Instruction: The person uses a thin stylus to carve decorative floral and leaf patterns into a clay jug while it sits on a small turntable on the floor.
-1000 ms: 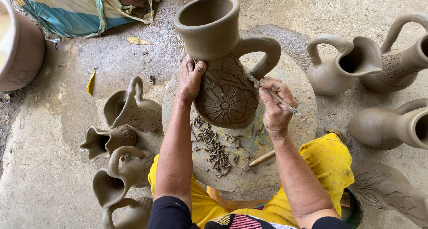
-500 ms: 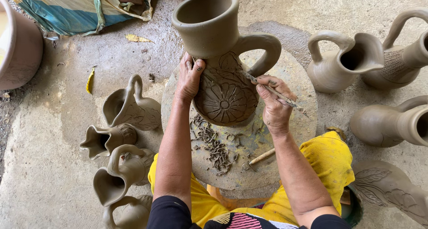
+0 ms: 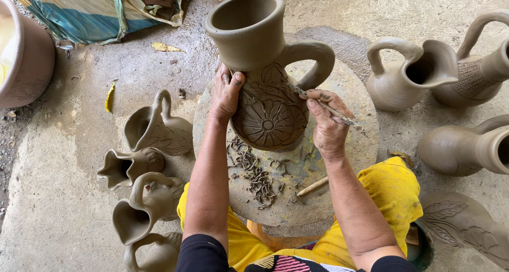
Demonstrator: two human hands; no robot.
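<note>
A tall clay jug (image 3: 265,65) is stood on a round turntable (image 3: 355,139) between the knees. It is steadied by the left hand (image 3: 227,94), laid flat on its side. A thin carving tool (image 3: 326,108) is held in the right hand (image 3: 328,126), its grip closed round it. The flower on the belly is cut; the carving near the handle looks unfinished. Clay shavings (image 3: 257,176) are strewn below.

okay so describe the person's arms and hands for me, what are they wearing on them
Both forearms are bare. Short black sleeves end just above the elbows at the bottom of the view. The left hand and the right hand wear no gloves, and no rings or watch show. Smears of grey clay mark the fingers and knuckles of both hands. Yellow clothing covers the lap below the arms.
</note>
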